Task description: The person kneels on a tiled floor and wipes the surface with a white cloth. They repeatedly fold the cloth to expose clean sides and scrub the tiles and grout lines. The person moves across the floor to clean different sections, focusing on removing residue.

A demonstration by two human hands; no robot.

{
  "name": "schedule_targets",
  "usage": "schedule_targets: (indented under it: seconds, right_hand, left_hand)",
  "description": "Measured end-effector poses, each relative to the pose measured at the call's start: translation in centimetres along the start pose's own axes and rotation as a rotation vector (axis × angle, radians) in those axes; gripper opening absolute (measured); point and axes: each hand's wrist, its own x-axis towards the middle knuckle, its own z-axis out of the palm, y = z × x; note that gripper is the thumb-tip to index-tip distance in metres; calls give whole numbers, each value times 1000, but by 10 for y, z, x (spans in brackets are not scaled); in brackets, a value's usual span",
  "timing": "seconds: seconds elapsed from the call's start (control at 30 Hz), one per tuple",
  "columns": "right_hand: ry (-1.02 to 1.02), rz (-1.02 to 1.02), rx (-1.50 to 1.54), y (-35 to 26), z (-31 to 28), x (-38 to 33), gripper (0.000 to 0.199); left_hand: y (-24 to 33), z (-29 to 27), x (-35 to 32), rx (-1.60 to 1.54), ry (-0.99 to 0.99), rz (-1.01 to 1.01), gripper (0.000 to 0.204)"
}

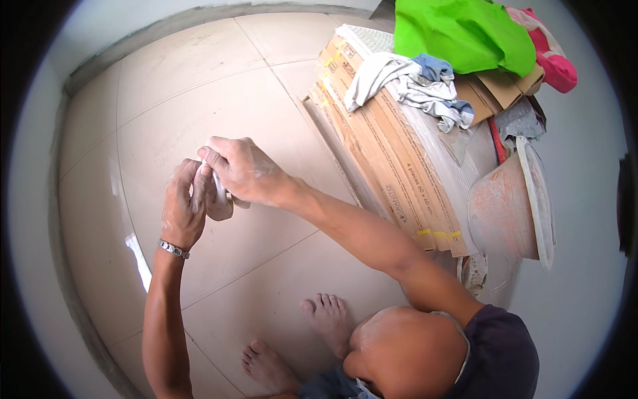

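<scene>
Head view | left hand (183, 209) and right hand (242, 169) both closed around a small pale tool (221, 201), held above the tile floor (199, 100) | risk: dusty fingers could slip, dropping it onto tile near bare feet (299, 342) | boxes (392, 153) and bucket (508, 206) stand well apart

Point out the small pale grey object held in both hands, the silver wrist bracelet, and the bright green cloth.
small pale grey object (219, 203), head view, its lower end.
silver wrist bracelet (173, 249), head view, band middle.
bright green cloth (462, 33), head view, centre fold.
</scene>
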Motion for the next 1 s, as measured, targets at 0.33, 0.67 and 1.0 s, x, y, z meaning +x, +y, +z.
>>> schedule_targets:
  seconds: [0.33,0.67,1.0]
  right_hand:
    - [187,43,-76,46,51,45,35]
    - [354,286,-312,140,18,72,40]
    - [-428,244,659,36,23,12,78]
  left_hand:
    - [-43,-1,20,152,37,116,26]
    - [2,9,-24,-21,21,74,27]
    - [-19,-52,-15,-293,11,-199,40]
